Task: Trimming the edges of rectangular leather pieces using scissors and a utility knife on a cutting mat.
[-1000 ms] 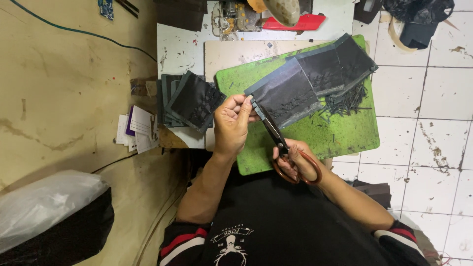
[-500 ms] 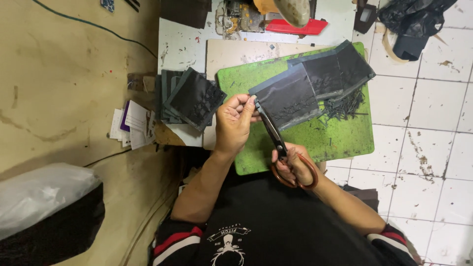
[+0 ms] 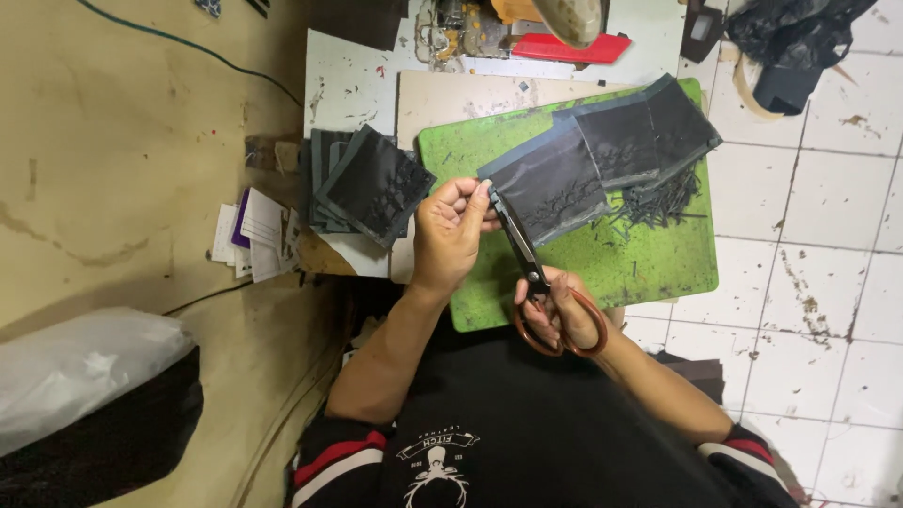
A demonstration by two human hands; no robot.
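**Scissors at the edge of a dark sheet, over the green mat**

From my feed, the biggest thing in view is the tan floor (image 3: pixel 122 150) on the left, with white tiles (image 3: pixel 828 282) on the right. Between them sits a low white board (image 3: pixel 353 85), and on it the green cutting mat (image 3: pixel 658 263). Dark rectangular sheets lie across the mat's upper part in an overlapping row; the nearest one, the dark sheet (image 3: pixel 555 188), has its long axis running from lower left up to upper right. A second stack of dark sheets (image 3: pixel 372 188) rests off the mat's left edge, tilted. A heap of thin dark trimmings (image 3: pixel 663 198) lies on the mat just right of the held sheet. A red flat tool (image 3: pixel 564 47) lies at the top of the board, and loose paper cards (image 3: pixel 254 235) sit on the floor to the left.

The left hand (image 3: pixel 450 235) pinches the near left corner of the dark sheet, fingers closed on it. The right hand (image 3: pixel 560 315) is closed through the red loop handles of the scissors (image 3: pixel 527 268). The scissors' long axis runs from the handles at lower right up to the tips at upper left, and the tips point at the pinched corner, touching the sheet's edge beside the left fingers. I cannot tell how far the blades are parted
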